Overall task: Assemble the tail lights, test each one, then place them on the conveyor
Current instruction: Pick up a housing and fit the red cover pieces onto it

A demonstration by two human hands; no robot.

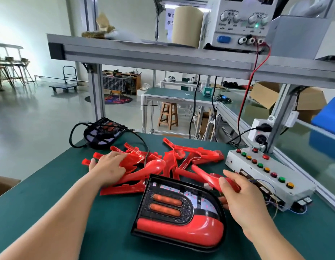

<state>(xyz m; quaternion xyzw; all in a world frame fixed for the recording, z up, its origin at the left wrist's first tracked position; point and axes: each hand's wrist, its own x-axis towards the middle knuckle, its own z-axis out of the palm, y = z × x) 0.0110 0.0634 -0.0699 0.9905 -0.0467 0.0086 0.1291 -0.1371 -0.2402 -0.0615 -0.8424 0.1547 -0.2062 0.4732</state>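
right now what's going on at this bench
A person is assembling tail lights. The left hand rests on the pile of red parts; the right hand grips one red part beside a tail light lying on the bench. The button box sits untouched at right.

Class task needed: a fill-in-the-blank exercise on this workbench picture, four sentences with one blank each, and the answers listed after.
1. The left hand rests on a pile of ___ plastic covers.
2. The right hand grips one cover above a ___ table mat.
3. The button box lies to the ___ of the near tail light.
4. The power supply stands on a ___ above the table mat.
Missing words: red; green; right; shelf.
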